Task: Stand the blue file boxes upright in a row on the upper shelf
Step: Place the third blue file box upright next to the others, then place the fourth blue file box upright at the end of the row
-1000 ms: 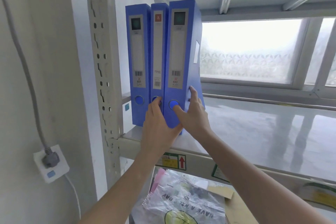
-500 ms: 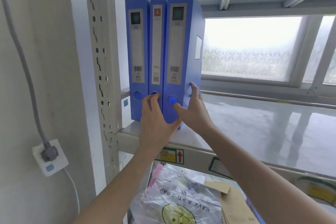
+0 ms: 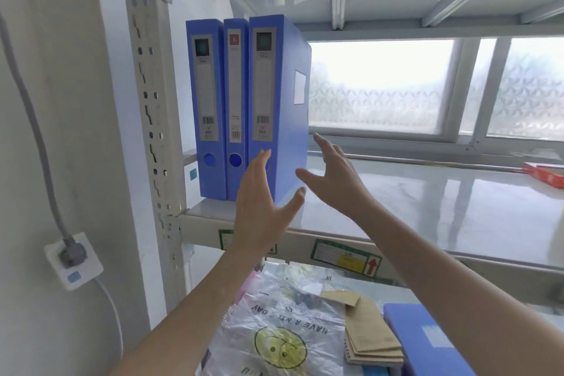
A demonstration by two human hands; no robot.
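Both hands have let go since half a second ago. Then, the left fingers lay on the spines and the right hand pressed the flank of the third file box; now neither touches anything.

Left hand (image 3: 259,207): spread flat, fingers together and pointing up, thumb out, empty, hovering just in front of the third file box (image 3: 276,107). Right hand (image 3: 334,175): wide open, fingers splayed, empty, just right of that box and clear of its side.

Row status: first file box (image 3: 207,107) stands against the slotted post (image 3: 149,101); second file box (image 3: 235,107), the narrower one, touches it on the right; the third closes the row. All three upright on the upper shelf (image 3: 427,207), spines outward, no visible lean. They stand unsupported, so I judge this placement finished and the hands free for the next box.

Another blue box (image 3: 427,342) lies flat on the level below, well right of the post, beside a smiley plastic bag (image 3: 274,336) and brown notebooks (image 3: 369,336). Probably next in line.

Not readable:
- the flat box is cut by the right forearm and the frame edge; cannot tell whether more lie under it;
- the third box's finger hole is partly behind the left fingers;
- spine label text too small;
- a red item (image 3: 544,174) far right of the post is cropped, identity unclear.
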